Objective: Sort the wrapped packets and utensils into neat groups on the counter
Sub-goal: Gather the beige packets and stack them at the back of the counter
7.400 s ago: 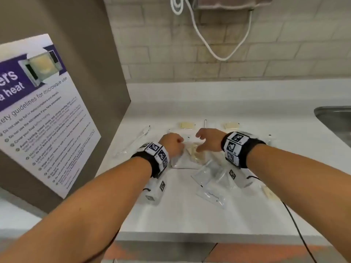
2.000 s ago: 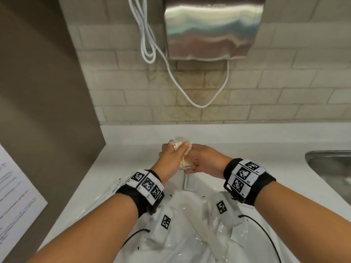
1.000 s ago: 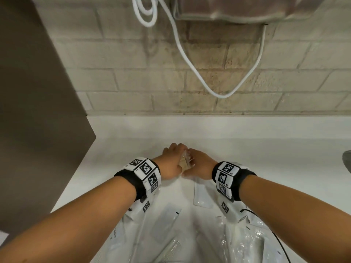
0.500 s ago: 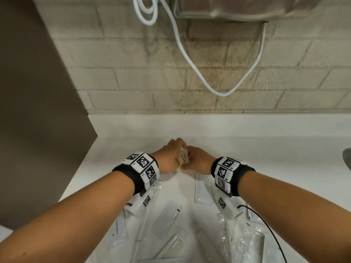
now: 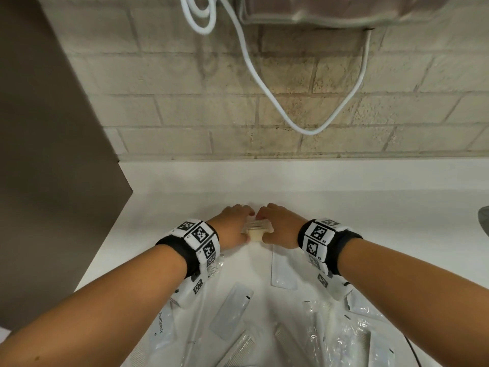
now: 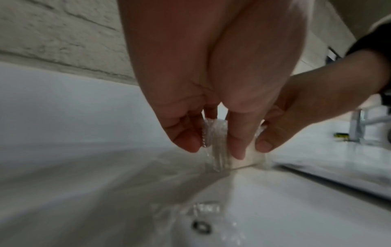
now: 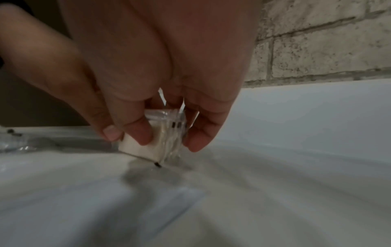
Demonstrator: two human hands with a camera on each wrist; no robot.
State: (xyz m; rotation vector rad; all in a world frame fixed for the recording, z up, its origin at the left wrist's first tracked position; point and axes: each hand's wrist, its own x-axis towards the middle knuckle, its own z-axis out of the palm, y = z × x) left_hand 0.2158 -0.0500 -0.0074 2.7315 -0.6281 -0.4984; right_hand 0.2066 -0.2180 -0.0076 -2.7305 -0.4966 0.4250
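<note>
A small stack of cream wrapped packets [image 5: 256,229] stands on its edge on the white counter [image 5: 370,207], near the back. My left hand [image 5: 235,226] holds its left side and my right hand [image 5: 277,223] its right side. In the left wrist view, the left hand [image 6: 213,147] has its thumb and fingers curled round the stack [image 6: 239,163], which touches the counter. Seen from the right wrist, the right hand [image 7: 169,138] pinches the stack [image 7: 137,150] the same way. More clear-wrapped packets [image 5: 230,313] and combs [image 5: 238,348] lie loose under my forearms.
A toothpaste sachet [image 5: 161,324] and a flat clear sachet [image 5: 283,268] lie nearer to me. A brown panel [image 5: 53,181] walls the left side. A brick wall [image 5: 185,115] with a white cable [image 5: 264,83] and a metal dryer [image 5: 344,9] stands behind. A sink rim [image 5: 484,221] shows at right.
Both hands have brought the stack of packets down from mid-air to the counter and spread slightly apart along its sides. The head view has shifted a little.
</note>
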